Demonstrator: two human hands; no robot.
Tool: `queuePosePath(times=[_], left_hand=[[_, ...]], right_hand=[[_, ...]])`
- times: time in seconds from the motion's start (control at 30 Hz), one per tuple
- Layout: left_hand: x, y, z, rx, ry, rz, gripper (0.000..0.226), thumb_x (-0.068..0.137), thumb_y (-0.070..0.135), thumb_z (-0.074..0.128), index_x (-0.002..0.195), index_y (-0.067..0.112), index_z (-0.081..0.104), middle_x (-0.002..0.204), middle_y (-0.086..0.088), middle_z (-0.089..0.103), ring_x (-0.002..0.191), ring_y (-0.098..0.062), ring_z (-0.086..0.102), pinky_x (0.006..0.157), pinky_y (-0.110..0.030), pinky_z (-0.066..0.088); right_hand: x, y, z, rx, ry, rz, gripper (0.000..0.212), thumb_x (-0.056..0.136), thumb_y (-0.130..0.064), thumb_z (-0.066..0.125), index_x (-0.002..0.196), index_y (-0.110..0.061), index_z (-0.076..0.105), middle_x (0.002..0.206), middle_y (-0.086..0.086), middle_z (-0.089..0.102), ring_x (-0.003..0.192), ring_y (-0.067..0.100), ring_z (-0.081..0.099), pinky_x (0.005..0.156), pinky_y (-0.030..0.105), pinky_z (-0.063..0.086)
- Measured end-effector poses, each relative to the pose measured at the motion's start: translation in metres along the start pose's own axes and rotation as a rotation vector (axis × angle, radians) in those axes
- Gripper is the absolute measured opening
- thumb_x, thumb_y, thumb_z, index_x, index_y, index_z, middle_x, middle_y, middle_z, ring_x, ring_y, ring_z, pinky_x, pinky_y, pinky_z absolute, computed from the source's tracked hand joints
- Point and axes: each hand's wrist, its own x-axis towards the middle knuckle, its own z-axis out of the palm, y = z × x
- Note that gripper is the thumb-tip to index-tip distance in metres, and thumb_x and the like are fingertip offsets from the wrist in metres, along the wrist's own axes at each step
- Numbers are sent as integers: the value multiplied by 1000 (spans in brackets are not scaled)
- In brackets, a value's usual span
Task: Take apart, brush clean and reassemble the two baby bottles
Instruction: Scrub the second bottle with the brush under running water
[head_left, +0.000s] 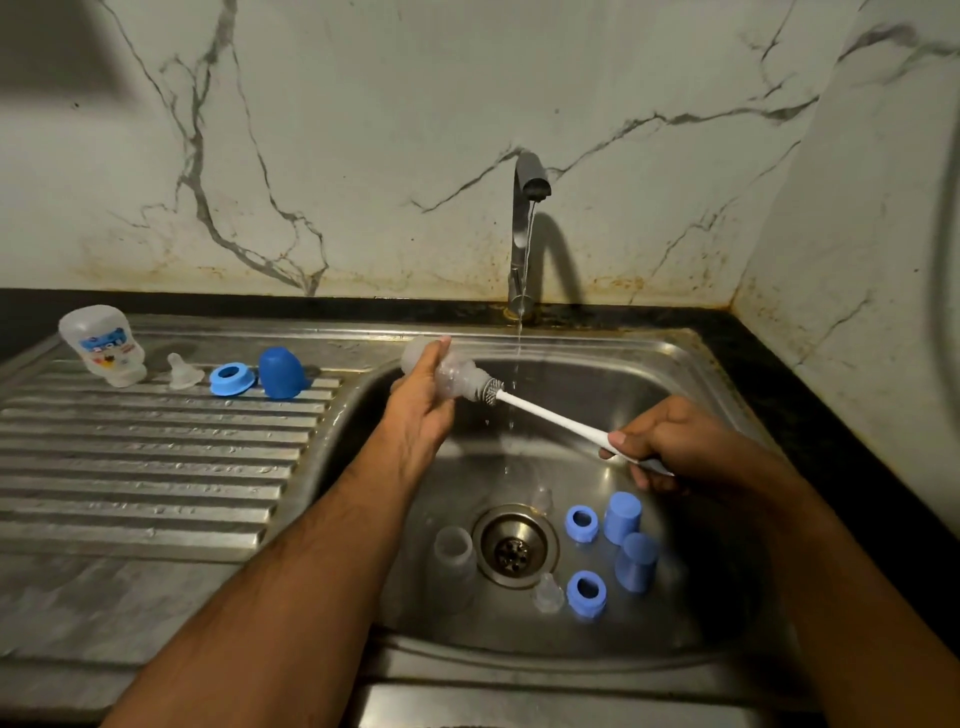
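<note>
Two bare forearms, no sleeves; left hand (422, 410), right hand (670, 441) ungloved.

Printed label on upturned bottle (104, 345) on drainboard: blurred, unreadable.

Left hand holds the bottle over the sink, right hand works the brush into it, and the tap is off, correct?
Not quite: the head view shows the tap running. The left hand does hold the bottle over the sink, the right hand working the brush.

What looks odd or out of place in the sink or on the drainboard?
The tap is running, but its stream falls past the bottle rather than into it. On the drainboard, another bottle stands upside down and leans. Nothing looks damaged.
</note>
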Motion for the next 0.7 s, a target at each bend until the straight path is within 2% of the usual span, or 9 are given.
queuePosePath(times=[0.13, 0.23, 0.33, 0.47, 0.53, 0.7], left_hand=[[-3, -8, 2, 92, 23, 9, 42, 82, 6, 77, 119, 1, 57, 103, -15, 63, 91, -24, 64, 97, -47, 54], [-2, -3, 0, 33, 42, -5, 41, 88, 8, 71, 125, 2, 56, 115, -17, 63, 98, -24, 65, 95, -43, 55], [0, 4, -4, -36, 25, 17, 26, 93, 15, 65, 116, 6, 57, 109, -13, 62, 90, -20, 64, 83, -36, 57], [-9, -12, 5, 40, 72, 17, 56, 77, 13, 83, 123, 3, 55, 120, -17, 61, 109, -29, 65, 92, -49, 57], [-10, -13, 6, 41, 73, 17, 60, 74, 14, 85, 125, 3, 54, 123, -19, 61, 111, -32, 64, 94, -53, 55], [-3, -4, 0, 27, 47, 22, 64, 78, 9, 82, 134, 3, 49, 129, -19, 61, 114, -30, 64, 99, -50, 53]], right_hand=[[6, 1, 10, -58, 8, 13, 23, 100, -14, 60, 89, 0, 74, 53, 14, 61, 37, 14, 43, 39, 22, 33], [6, 3, 8, -9, 16, 10, 22, 99, -13, 61, 90, 2, 74, 53, 15, 60, 36, 14, 42, 38, 20, 31], [4, 4, 1, 30, 5, -6, 22, 98, -12, 61, 89, 2, 76, 54, 17, 60, 36, 15, 42, 38, 20, 31], [9, -1, 17, 34, -13, -24, 23, 100, -11, 58, 92, 3, 73, 52, 16, 58, 35, 15, 40, 41, 23, 30], [9, 0, 12, 31, -9, -19, 23, 99, -13, 59, 92, 3, 74, 53, 16, 59, 36, 15, 42, 40, 23, 31], [7, 8, 1, 12, 6, -11, 22, 97, -14, 62, 88, 1, 76, 53, 16, 61, 37, 15, 44, 38, 21, 33]])
